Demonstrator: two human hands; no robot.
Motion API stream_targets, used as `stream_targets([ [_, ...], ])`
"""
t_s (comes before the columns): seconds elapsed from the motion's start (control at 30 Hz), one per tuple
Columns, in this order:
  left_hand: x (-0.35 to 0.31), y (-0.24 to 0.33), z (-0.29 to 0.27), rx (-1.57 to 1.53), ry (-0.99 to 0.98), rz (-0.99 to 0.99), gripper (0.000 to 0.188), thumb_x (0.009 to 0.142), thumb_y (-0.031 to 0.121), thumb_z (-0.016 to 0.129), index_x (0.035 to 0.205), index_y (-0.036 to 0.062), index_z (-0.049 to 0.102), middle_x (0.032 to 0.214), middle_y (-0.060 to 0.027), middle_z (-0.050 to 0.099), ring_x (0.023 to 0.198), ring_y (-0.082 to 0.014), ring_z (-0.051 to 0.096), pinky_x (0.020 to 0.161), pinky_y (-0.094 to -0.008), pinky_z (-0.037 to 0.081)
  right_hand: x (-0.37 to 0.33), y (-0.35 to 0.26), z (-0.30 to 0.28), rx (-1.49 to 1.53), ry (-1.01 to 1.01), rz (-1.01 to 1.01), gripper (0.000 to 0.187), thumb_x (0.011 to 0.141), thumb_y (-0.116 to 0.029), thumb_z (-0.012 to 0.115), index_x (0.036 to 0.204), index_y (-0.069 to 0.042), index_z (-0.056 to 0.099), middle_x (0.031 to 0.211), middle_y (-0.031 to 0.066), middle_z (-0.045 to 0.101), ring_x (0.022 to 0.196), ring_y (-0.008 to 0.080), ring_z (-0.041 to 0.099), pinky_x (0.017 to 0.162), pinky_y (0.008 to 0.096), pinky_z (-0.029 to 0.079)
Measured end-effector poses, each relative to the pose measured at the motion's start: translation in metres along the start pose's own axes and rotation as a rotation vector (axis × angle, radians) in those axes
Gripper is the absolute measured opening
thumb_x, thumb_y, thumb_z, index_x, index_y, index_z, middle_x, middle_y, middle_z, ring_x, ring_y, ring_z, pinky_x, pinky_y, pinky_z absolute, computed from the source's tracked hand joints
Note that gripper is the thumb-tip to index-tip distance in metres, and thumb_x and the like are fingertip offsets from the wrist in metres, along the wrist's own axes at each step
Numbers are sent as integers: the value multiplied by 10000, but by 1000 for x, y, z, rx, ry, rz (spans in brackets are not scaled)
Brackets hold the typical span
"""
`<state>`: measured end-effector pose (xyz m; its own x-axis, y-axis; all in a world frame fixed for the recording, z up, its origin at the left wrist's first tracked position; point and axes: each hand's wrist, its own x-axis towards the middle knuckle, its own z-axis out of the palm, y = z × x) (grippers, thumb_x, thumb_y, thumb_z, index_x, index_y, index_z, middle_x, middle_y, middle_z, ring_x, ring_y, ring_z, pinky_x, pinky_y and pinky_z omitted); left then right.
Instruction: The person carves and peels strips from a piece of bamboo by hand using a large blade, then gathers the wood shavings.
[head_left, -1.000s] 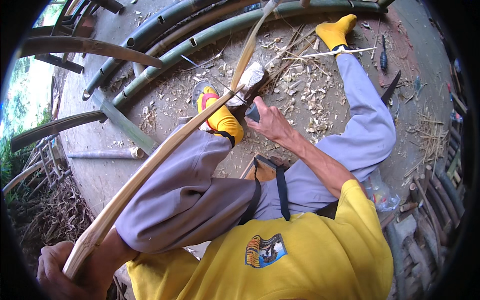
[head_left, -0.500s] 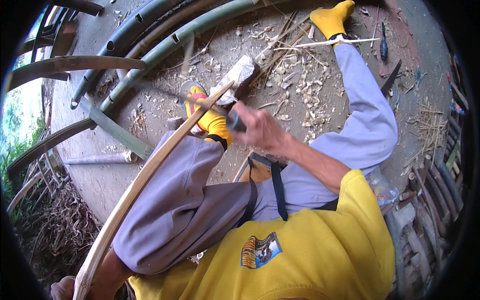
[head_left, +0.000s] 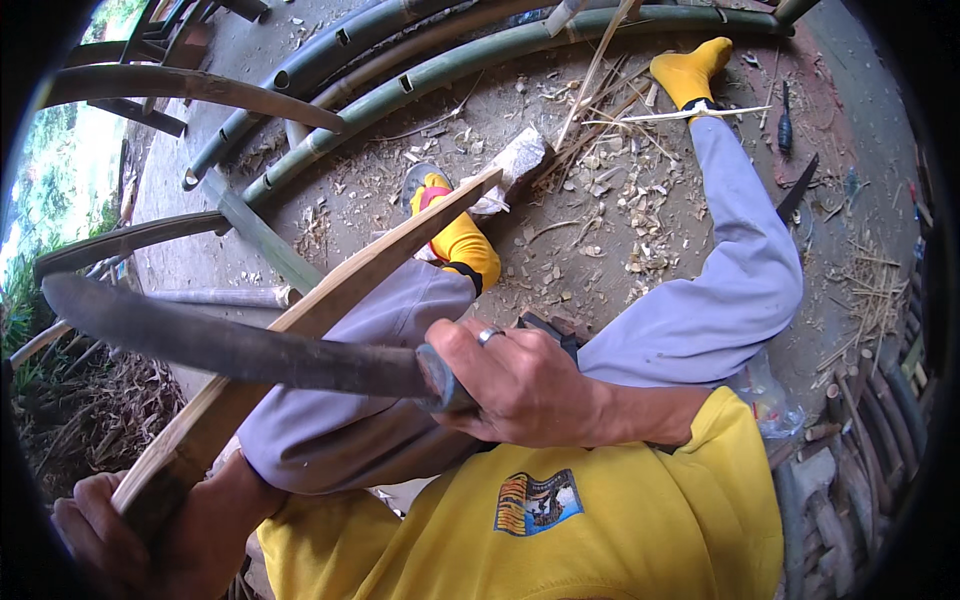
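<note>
My left hand (head_left: pixel 130 530) grips the near end of a long pale strip of split wood or bamboo (head_left: pixel 370 265) at the lower left. The strip slants up over my left thigh, its far tip close to a whitish-wrapped block (head_left: pixel 515 170) on the ground. My right hand (head_left: pixel 530 385), with a ring on one finger, is closed around the dark handle of a machete (head_left: pixel 240 345). The broad, curved blade points left and passes above the strip in this view. Whether blade and strip touch, I cannot tell. Part of my left fingers is hidden behind the strip.
Wood shavings (head_left: pixel 640 220) litter the ground between my yellow-socked feet. Long green bamboo poles (head_left: pixel 470 65) with cut holes lie beyond. A dark blade (head_left: pixel 797 190) and a black-handled tool (head_left: pixel 785 120) lie right of my leg. Stacked sticks (head_left: pixel 880 420) line the right edge.
My right hand has drawn the machete back from the strip's far end toward my body, its blade swinging out leftward. My left hand and the strip's near end have risen slightly.
</note>
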<state>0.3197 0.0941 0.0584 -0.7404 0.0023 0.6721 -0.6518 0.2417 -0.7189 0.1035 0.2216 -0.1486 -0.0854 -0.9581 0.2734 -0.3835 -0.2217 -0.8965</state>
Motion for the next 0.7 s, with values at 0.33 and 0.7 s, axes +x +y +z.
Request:
stream_targets([
  [0.33,-8,6,18,-189,226,-258,117,796,159,616,695,103,596,687,-28,635,660,-109,623,617,-226,483,-53,225,20,-31,-86,921,412,760,-263,632,951,41,431,705,231,603,659,346,633,574,428,500],
  [0.7,-20,-13,15,308,147,-13,137,804,168,580,666,163,579,647,20,605,593,-102,609,573,-222,471,-21,85,27,-73,-10,386,361,767,-194,670,968,-9,433,751,211,609,690,363,640,587,395,535],
])
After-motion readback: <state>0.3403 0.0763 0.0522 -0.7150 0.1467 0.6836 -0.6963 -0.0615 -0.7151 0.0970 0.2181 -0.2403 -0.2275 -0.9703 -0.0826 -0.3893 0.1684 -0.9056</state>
